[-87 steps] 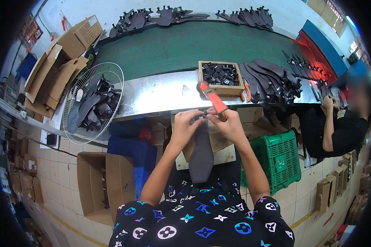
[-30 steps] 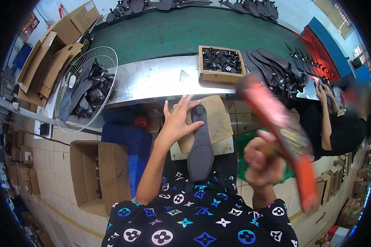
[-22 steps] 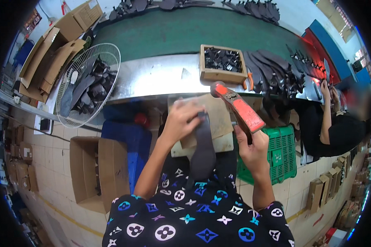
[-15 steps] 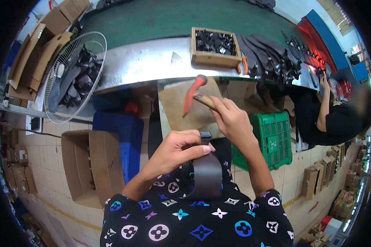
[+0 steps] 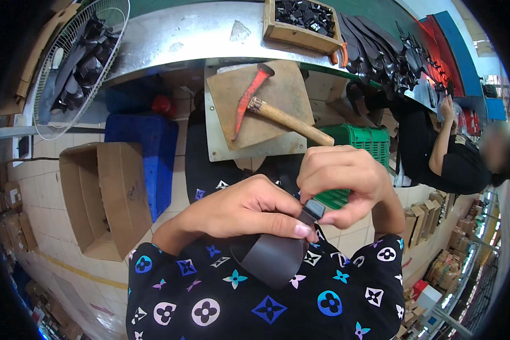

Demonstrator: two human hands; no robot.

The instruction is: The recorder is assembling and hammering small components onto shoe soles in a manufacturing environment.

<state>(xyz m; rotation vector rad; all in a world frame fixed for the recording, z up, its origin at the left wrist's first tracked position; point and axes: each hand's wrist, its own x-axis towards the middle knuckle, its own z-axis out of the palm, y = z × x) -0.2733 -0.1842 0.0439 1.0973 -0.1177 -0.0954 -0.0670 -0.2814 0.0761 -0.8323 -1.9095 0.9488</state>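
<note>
A wide black belt (image 5: 275,260) is bent into a loop in front of my chest. My left hand (image 5: 249,209) is closed on it, thumb along its upper edge. At its end is a dark, block-like buckle (image 5: 313,209), pinched between the thumb and curled fingers of my right hand (image 5: 345,181). A hammer (image 5: 292,122) with a red head and wooden handle lies on a brown board (image 5: 224,90) beyond my hands, touched by neither. Part of the belt is hidden behind my left fingers.
A wooden box (image 5: 300,35) of small black parts stands on the metal bench (image 5: 192,39). Black straps (image 5: 374,48) lie right of it, a wire basket (image 5: 105,71) at left. A blue crate (image 5: 144,136), cardboard box (image 5: 122,192) and green crate (image 5: 368,139) flank me. A co-worker (image 5: 436,136) sits at right.
My right hand has let go of the hammer, which now lies on the board, and has come down to the buckle. The belt has been tilted, and the view has shifted.
</note>
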